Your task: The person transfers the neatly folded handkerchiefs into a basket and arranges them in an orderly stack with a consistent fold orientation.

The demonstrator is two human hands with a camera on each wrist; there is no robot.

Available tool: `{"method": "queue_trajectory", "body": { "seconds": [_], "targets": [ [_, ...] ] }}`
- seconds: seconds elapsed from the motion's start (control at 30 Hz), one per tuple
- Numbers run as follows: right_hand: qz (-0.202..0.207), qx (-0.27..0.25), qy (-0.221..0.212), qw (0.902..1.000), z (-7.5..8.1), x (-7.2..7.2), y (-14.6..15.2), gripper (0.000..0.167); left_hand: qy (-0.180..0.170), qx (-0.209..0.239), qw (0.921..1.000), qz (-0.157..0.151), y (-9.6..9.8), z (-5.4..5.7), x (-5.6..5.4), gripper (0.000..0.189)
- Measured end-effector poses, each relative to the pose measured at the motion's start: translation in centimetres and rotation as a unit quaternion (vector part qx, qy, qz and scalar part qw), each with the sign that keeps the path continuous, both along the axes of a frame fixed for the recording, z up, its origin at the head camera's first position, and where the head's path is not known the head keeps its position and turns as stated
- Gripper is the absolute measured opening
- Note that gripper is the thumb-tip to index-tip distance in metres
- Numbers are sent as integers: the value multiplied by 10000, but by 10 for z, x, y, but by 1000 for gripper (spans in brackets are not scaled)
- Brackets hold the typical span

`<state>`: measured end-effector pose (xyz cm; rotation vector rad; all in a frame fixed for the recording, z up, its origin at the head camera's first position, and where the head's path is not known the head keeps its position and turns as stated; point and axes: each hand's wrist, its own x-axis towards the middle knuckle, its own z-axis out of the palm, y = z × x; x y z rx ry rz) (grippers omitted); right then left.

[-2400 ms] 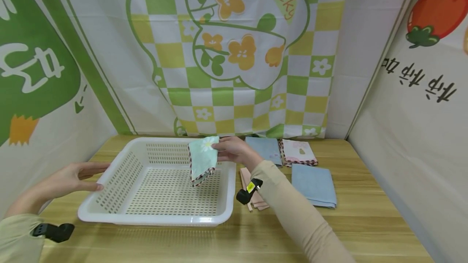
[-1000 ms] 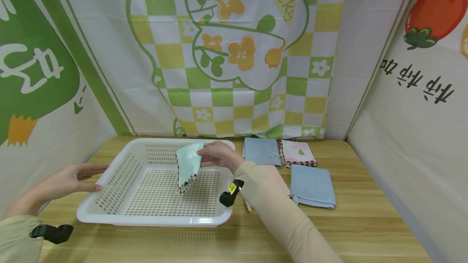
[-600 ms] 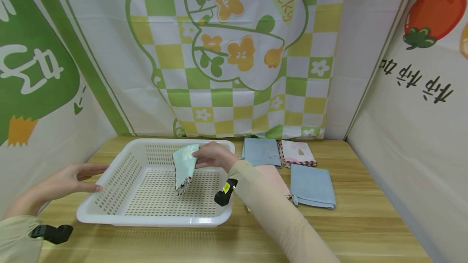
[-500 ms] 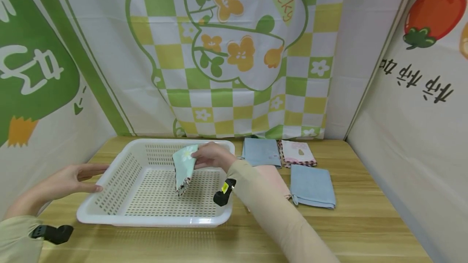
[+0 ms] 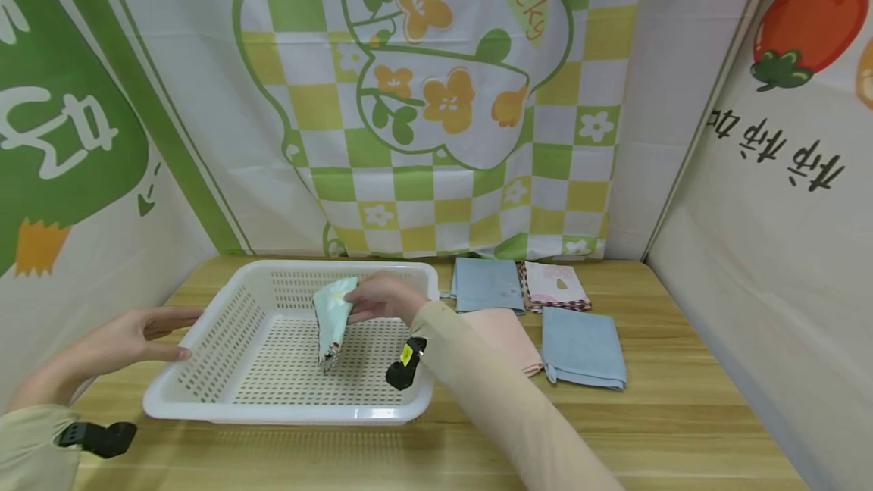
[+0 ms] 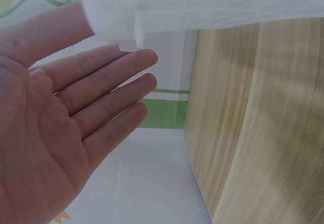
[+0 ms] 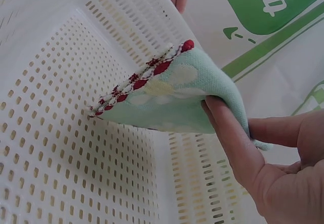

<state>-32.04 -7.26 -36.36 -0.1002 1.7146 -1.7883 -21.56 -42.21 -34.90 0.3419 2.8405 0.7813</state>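
My right hand [image 5: 383,295] pinches a folded mint-green hand towel [image 5: 333,317] with a white daisy. The towel hangs inside the white plastic basket [image 5: 286,414], its red-and-white stitched edge [image 7: 147,77] dangling toward the perforated floor. In the right wrist view the thumb and fingers hold it near one corner. My left hand [image 5: 126,339] is at the basket's left side, with its fingers extended. Seen in the left wrist view, the left fingers [image 6: 109,95] are straight beneath the basket rim, the thumb partly hidden by it.
Right of the basket lie a folded blue towel [image 5: 487,284], a white towel with checked edging [image 5: 555,285], another blue towel [image 5: 583,347] and a pink towel [image 5: 505,336], partly covered by my right sleeve. Printed curtains [image 5: 443,203] enclose the wooden table [image 5: 477,445].
My right hand has carried the mint-green towel leftward and lower into the basket. More of the pink towel shows now. The left hand has stayed at the basket's side.
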Motion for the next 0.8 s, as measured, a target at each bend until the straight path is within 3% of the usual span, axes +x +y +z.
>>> {"method": "queue_trajectory", "body": {
  "seconds": [0.43, 0.8],
  "targets": [
    [334, -120, -206, 9992, -4, 3, -8, 32, 26, 18, 10000, 10, 1, -1, 1, 71],
    [585, 190, -150, 9980, -7, 0, 3, 31, -13, 78, 10000, -57, -1, -2, -1, 70]
  ]
}}
